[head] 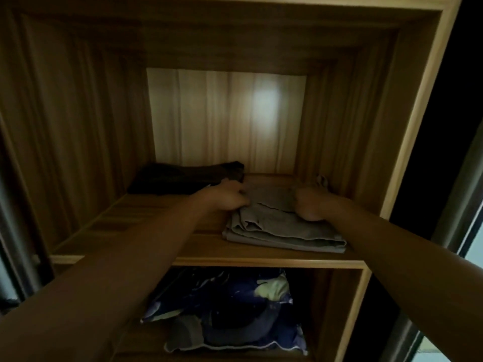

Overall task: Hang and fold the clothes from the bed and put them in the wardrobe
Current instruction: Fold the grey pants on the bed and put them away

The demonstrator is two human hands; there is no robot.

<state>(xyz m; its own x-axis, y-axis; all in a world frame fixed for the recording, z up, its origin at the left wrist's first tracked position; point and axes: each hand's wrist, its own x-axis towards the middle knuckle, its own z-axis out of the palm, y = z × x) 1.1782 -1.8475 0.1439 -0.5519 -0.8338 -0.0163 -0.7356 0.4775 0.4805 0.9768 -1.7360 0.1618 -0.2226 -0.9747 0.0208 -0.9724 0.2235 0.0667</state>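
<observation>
Both hands, left hand and right hand, curl onto the folded grey garment mid-frame on the shelf, dark folded pile just left.

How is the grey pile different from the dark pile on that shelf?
The grey pile is grey; the dark pile is nearly black. The grey pile sits right and nearer the front; the dark pile sits left, further back. The left hand and right hand hold the grey pile; neither holds the dark pile. Both lie folded on the same shelf.

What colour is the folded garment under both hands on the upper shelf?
The folded garment is plain grey, clearest in the head view.
</observation>
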